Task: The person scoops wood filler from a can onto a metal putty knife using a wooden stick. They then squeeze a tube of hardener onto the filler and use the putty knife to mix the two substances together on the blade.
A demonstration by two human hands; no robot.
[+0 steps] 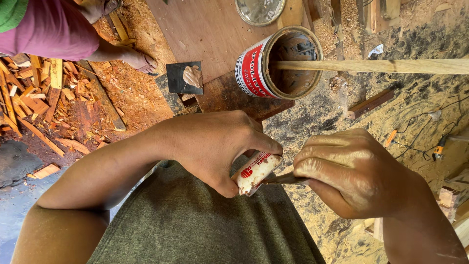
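Sawdust-covered floor (342, 122) is carrying a plywood board (205, 29). Open red-and-white tin (278, 63) is standing on a dark wood block (224, 95); offcuts (44, 98) are lying scattered at left, possibly cedar.

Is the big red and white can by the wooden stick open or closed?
Open. The big can has no lid; its dark inside shows, the wooden stick lies across its rim, and a round lid lies apart.

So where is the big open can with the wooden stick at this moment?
In the head view, the big open can stands at top centre on a dark board, above the left hand, with a small black tile to its left.
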